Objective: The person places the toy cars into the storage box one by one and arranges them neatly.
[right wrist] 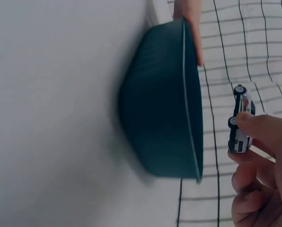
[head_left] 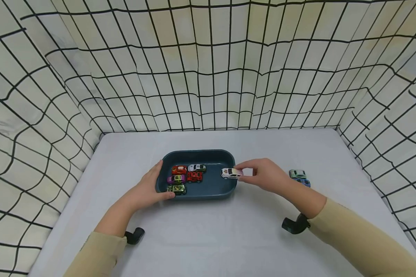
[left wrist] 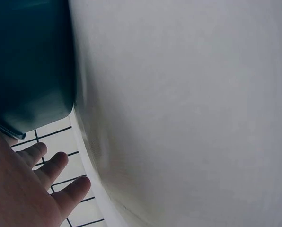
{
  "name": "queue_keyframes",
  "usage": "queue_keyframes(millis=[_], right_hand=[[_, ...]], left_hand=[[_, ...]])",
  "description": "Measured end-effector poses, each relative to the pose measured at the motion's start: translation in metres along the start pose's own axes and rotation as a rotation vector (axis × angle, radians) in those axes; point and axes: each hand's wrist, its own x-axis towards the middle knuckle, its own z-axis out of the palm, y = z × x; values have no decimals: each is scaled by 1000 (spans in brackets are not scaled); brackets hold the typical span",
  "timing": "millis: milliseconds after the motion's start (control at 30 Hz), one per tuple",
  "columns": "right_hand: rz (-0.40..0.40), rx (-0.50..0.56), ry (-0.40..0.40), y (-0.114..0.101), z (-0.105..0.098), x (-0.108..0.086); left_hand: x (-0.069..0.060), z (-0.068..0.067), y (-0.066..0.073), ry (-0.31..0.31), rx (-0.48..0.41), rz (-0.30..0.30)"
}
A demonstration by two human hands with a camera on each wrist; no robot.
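Observation:
My right hand (head_left: 268,175) pinches a white toy car (head_left: 230,173) between thumb and fingers, over the right end of a dark teal tray (head_left: 211,198). In the right wrist view the white toy car (right wrist: 242,118) is above the level of the tray's rim. My left hand (head_left: 147,190) rests against the tray's left end, its thumb on the near rim. In the left wrist view its fingers (left wrist: 53,168) are spread and fairly straight. Inside the tray's left half lie several toy cars, among them a purple car (head_left: 176,179) and a camouflage-patterned car (head_left: 176,189).
On the white table (head_left: 208,238), right of the tray and beyond my right forearm, stand a pale green toy car (head_left: 297,174) and a blue toy car (head_left: 303,182). Black netting (head_left: 211,84) over pale walls encloses the table's back and sides.

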Motion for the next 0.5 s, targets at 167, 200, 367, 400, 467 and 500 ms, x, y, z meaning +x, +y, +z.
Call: queue_keyframes(millis=[167,200,367,400,467,500], right_hand=[[-51,-29,-13,-26,11,17],[-54,-38,-24,-30,14,21],[-66,-83,-92,-49,31,37],[-71,-90,-106,-51,35,40],[-73,-101,-126,-55,40,46],[-74,-105,-135,-56,43,49]], left_hand=[[2,-1,0,-4,5,-1],[2,-1,0,-4,3,-1],[2,-1,0,0,7,7],[2,-1,0,0,6,5],[2,-1,1,2,6,3],[2,-1,1,1,5,3]])
